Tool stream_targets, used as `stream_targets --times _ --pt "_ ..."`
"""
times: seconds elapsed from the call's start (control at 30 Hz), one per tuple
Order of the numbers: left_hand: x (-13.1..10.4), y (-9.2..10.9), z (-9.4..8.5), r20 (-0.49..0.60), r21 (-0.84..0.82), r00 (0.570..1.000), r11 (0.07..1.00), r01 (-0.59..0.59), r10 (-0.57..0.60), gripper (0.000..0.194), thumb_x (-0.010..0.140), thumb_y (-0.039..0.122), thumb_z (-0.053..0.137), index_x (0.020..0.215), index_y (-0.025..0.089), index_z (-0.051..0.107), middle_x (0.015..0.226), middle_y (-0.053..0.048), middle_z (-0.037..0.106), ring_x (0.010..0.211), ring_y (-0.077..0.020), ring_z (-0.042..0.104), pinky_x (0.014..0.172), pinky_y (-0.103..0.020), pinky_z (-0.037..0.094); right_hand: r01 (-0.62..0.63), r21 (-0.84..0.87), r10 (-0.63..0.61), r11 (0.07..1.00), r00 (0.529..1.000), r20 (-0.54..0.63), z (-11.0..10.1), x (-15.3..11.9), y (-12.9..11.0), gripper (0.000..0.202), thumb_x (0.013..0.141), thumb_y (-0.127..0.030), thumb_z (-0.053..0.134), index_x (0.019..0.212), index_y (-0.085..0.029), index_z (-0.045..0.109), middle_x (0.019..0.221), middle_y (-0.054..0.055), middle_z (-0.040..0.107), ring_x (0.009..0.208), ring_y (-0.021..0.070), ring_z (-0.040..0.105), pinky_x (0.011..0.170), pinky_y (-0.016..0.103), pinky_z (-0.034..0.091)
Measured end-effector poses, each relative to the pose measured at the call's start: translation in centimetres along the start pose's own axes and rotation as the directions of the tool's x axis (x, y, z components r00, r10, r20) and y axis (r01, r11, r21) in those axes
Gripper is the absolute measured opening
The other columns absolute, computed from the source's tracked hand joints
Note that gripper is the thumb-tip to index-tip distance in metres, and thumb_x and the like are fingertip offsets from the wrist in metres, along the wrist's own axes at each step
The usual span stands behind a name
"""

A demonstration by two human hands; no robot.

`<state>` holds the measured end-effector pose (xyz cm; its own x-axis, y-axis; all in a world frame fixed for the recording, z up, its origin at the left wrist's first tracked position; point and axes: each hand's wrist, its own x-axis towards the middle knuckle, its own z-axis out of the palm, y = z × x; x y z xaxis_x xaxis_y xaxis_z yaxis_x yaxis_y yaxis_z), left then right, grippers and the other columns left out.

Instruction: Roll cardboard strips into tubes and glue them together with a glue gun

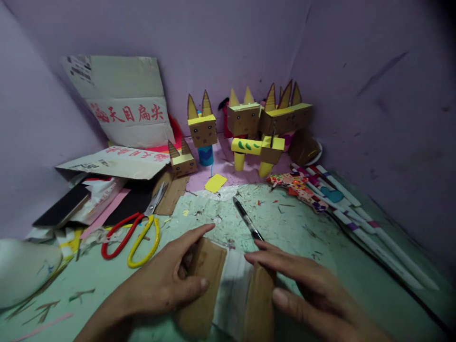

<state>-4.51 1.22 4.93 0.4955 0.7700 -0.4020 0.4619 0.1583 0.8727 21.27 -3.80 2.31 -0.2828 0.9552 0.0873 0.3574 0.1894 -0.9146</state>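
Observation:
A folded piece of cardboard (233, 280), with a whitish middle and brown side flaps, is held low in front of me. My left hand (171, 275) grips its left flap, thumb on the near face and fingers behind. On the right flap, my right hand (306, 289) has its thumb at the side and its fingertips at the upper edge. Just beyond lies a black pen (247, 218), its lower end close to my right fingers. Red-and-yellow-handled scissors (137, 232) rest partly open to the left of my left hand.
Cardboard figures with pointed ears (202, 130) stand along the back, near a yellow paper piece (215, 183). Printed cardboard (131, 104) leans on the left wall. Markers (370, 237) and a dark cable (388, 270) lie at right. Scraps litter the green table (107, 294).

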Motion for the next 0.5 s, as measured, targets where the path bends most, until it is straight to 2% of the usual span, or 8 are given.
stream_targets --times 0.07,0.1,0.17,0.2,0.27,0.37,0.43,0.5 --pt "0.1 -0.2 0.0 0.080 -0.237 0.997 0.972 0.001 0.019 0.057 0.071 0.032 0.068 0.123 0.027 0.046 0.097 0.000 0.062 0.087 -0.0201 0.058 0.070 -0.028 0.043 0.085 0.002 -0.085 0.996 0.992 0.095 -1.7 2.1 -0.9 0.035 0.086 -0.028 0.055 0.115 -0.045 0.064 0.120 -0.004 0.068 0.121 0.0267 0.054 0.097 0.044 0.046" --pt "0.1 -0.4 -0.1 0.075 -0.313 0.997 0.950 -0.009 0.034 0.047 0.069 0.032 0.070 0.111 0.024 0.052 0.087 0.001 0.061 0.080 -0.0175 0.057 0.065 -0.025 0.042 0.142 -0.011 -0.140 0.990 0.985 0.104 -2.2 3.2 -1.2 0.037 0.086 -0.023 0.052 0.113 -0.045 0.065 0.115 -0.005 0.069 0.118 0.0242 0.057 0.096 0.041 0.046" --pt "0.2 -0.7 -0.6 0.001 -0.376 0.999 0.926 -0.044 0.048 0.036 0.062 0.031 0.076 0.090 0.020 0.057 0.077 0.003 0.059 0.072 -0.0148 0.055 0.061 -0.022 0.039 0.200 -0.093 -0.200 0.975 0.980 0.005 -2.8 4.9 -1.5 0.038 0.088 -0.020 0.043 0.113 -0.039 0.065 0.109 -0.002 0.070 0.109 0.0205 0.061 0.091 0.036 0.048" --pt "0.2 -0.9 -1.0 -0.060 -0.389 0.997 0.919 -0.066 0.046 0.035 0.059 0.030 0.077 0.086 0.019 0.058 0.076 0.002 0.060 0.071 -0.0147 0.055 0.060 -0.022 0.039 0.179 -0.172 -0.195 0.969 0.978 -0.076 -2.9 5.5 -1.4 0.035 0.089 -0.022 0.041 0.112 -0.033 0.065 0.107 0.001 0.069 0.104 0.0201 0.062 0.088 0.036 0.048" --pt "0.0 -1.1 -2.1 -0.222 -0.429 0.975 0.896 -0.114 0.017 0.036 0.054 0.027 0.076 0.086 0.019 0.060 0.078 0.001 0.063 0.072 -0.0161 0.057 0.061 -0.023 0.042 0.031 -0.389 -0.112 0.921 0.975 -0.189 -2.4 6.1 -1.0 0.027 0.088 -0.032 0.046 0.104 -0.023 0.066 0.099 0.006 0.069 0.091 0.0222 0.064 0.078 0.036 0.048" --pt "-0.3 -1.1 -3.4 -0.458 -0.526 0.886 0.825 -0.206 -0.070 0.028 0.051 0.024 0.073 0.076 0.021 0.061 0.069 0.004 0.062 0.064 -0.0147 0.057 0.054 -0.021 0.043 -0.183 -0.680 0.095 0.710 0.982 -0.165 -0.7 6.1 -0.2 0.026 0.076 -0.039 0.063 0.091 -0.017 0.064 0.087 0.010 0.070 0.074 0.0264 0.065 0.060 0.033 0.043" --pt "-0.3 -1.0 -3.8 -0.495 -0.587 0.859 0.779 -0.219 -0.131 0.025 0.049 0.021 0.073 0.070 0.021 0.060 0.063 0.004 0.060 0.060 -0.0143 0.057 0.051 -0.021 0.044 -0.196 -0.727 0.143 0.658 0.980 -0.136 0.5 6.0 0.0 0.020 0.072 -0.032 0.067 0.086 -0.017 0.064 0.084 0.010 0.071 0.073 0.0272 0.066 0.056 0.031 0.039" --pt "-0.2 -1.0 -3.6 -0.454 -0.626 0.876 0.759 -0.181 -0.165 0.032 0.047 0.021 0.075 0.076 0.021 0.062 0.066 0.003 0.063 0.063 -0.0171 0.060 0.052 -0.023 0.048 -0.198 -0.725 0.140 0.659 0.980 -0.141 1.2 6.0 0.0 0.012 0.074 -0.022 0.063 0.086 -0.017 0.065 0.084 0.009 0.072 0.073 0.0242 0.067 0.056 0.029 0.038"
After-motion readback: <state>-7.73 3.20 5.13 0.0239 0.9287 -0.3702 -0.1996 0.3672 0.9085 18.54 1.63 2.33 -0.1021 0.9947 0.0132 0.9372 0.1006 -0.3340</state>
